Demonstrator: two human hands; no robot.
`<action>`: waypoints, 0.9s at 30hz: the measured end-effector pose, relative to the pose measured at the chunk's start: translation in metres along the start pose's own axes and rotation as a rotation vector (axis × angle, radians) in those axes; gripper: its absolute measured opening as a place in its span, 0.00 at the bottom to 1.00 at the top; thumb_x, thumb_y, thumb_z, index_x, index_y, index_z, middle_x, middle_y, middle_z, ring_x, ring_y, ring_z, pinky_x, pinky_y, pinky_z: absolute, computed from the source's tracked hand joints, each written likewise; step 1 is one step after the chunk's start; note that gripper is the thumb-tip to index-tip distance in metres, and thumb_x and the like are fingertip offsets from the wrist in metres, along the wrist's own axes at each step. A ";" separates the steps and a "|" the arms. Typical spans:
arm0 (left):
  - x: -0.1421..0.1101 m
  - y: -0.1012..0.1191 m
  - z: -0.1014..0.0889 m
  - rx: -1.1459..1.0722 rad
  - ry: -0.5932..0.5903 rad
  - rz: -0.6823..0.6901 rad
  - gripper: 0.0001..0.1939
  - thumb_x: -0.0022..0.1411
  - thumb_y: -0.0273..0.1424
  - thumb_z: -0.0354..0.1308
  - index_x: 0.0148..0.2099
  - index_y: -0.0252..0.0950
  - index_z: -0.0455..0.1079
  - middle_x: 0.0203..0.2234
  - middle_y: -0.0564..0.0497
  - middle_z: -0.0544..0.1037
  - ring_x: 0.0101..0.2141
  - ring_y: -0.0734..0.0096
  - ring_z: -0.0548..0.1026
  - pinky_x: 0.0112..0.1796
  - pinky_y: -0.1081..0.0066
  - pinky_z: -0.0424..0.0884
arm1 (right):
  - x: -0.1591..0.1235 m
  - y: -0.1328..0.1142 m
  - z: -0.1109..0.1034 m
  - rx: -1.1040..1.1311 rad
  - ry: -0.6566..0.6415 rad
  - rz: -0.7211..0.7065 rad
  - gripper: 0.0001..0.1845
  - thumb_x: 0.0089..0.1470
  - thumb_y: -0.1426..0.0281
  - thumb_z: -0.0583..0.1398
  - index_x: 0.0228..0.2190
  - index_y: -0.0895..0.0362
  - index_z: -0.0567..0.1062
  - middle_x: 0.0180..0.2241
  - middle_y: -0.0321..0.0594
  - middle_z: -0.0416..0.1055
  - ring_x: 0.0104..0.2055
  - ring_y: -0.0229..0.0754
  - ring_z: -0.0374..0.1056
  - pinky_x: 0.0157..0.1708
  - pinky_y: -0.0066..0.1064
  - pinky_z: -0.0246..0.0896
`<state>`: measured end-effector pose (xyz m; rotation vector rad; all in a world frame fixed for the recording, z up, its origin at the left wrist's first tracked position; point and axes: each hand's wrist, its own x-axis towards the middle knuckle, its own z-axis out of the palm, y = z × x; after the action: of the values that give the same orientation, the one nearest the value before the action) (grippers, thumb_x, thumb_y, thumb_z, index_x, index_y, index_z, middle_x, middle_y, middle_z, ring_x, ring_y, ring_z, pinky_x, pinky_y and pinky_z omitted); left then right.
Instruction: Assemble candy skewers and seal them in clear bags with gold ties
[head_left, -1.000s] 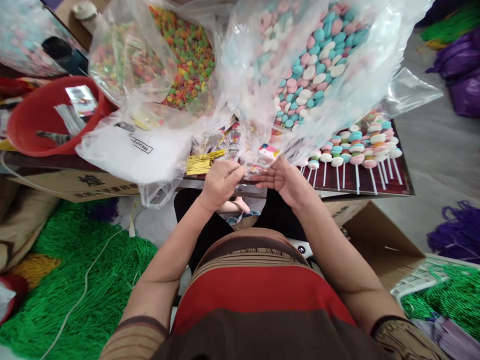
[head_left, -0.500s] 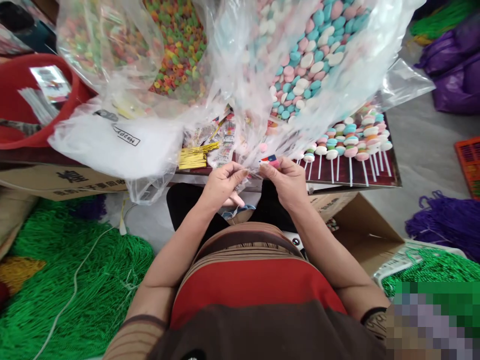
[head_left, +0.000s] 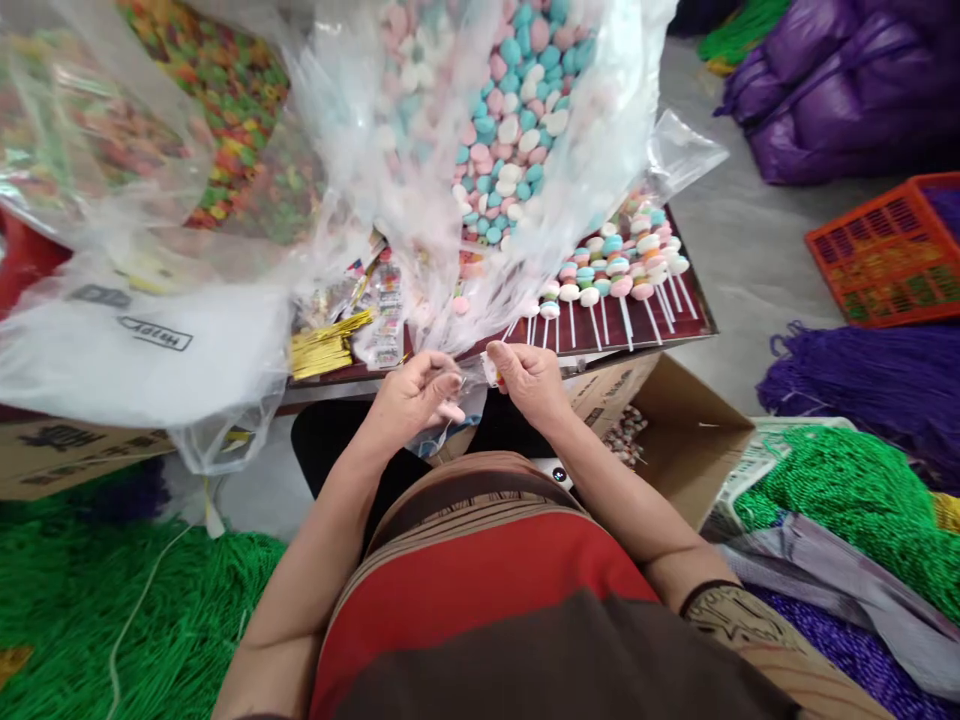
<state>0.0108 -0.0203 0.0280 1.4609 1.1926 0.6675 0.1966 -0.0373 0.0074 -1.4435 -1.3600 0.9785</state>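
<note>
Over the table's front edge, my left hand (head_left: 420, 395) is closed in a pinch on what looks like a small clear plastic bag (head_left: 471, 392), blurred and partly hidden by the fingers. My right hand (head_left: 531, 382) pinches a small printed card (head_left: 490, 370) between thumb and forefinger, beside the bag. Beyond my right hand lie candy skewers (head_left: 619, 265) of pink, white and blue pieces on white sticks. A stack of gold twist ties (head_left: 330, 343) lies beyond my left hand.
A big clear bag of pastel candies (head_left: 510, 130) and one of colourful ring candies (head_left: 240, 130) cover the table's back. An open cardboard box (head_left: 675, 430) stands below right. Green cords (head_left: 165, 610), purple cords (head_left: 862, 400) and an orange crate (head_left: 885, 250) are on the floor.
My view has swung right, so the table appears further left. My hands have drawn slightly apart, and the card in my right hand is now mostly covered by the fingers.
</note>
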 end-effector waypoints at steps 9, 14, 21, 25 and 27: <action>0.009 -0.004 0.001 0.296 0.155 0.228 0.16 0.66 0.39 0.56 0.28 0.37 0.71 0.20 0.54 0.72 0.24 0.75 0.70 0.29 0.74 0.65 | 0.004 0.005 0.000 0.180 -0.027 0.075 0.31 0.53 0.38 0.61 0.23 0.54 0.72 0.20 0.32 0.65 0.23 0.35 0.60 0.25 0.29 0.56; 0.014 -0.003 0.009 0.145 0.109 0.153 0.10 0.63 0.38 0.59 0.36 0.37 0.76 0.19 0.57 0.73 0.21 0.76 0.69 0.26 0.75 0.65 | 0.002 0.003 -0.006 -0.047 0.049 -0.037 0.36 0.62 0.42 0.54 0.14 0.54 0.60 0.15 0.32 0.57 0.21 0.34 0.54 0.24 0.30 0.49; 0.016 -0.006 -0.001 0.136 0.237 0.228 0.10 0.65 0.36 0.59 0.32 0.38 0.74 0.23 0.56 0.75 0.26 0.74 0.71 0.31 0.74 0.67 | 0.027 0.027 -0.108 -0.421 0.440 -0.093 0.19 0.64 0.55 0.57 0.35 0.55 0.81 0.34 0.42 0.79 0.36 0.45 0.72 0.40 0.35 0.67; 0.018 -0.018 -0.001 0.008 0.285 0.271 0.09 0.65 0.37 0.62 0.34 0.39 0.76 0.26 0.55 0.76 0.30 0.73 0.72 0.36 0.73 0.69 | 0.048 0.057 -0.170 -0.884 0.555 0.139 0.17 0.62 0.63 0.57 0.42 0.59 0.83 0.45 0.55 0.79 0.45 0.54 0.73 0.46 0.43 0.66; 0.021 -0.025 0.001 -0.068 0.316 0.275 0.11 0.63 0.40 0.64 0.34 0.39 0.77 0.28 0.54 0.76 0.31 0.72 0.72 0.37 0.72 0.70 | 0.055 0.068 -0.182 -1.006 0.479 0.262 0.17 0.62 0.65 0.57 0.41 0.60 0.83 0.45 0.58 0.79 0.46 0.56 0.73 0.45 0.43 0.66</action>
<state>0.0116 -0.0033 0.0003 1.5132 1.2014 1.1504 0.3941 0.0018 -0.0042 -2.4420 -1.3497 -0.0163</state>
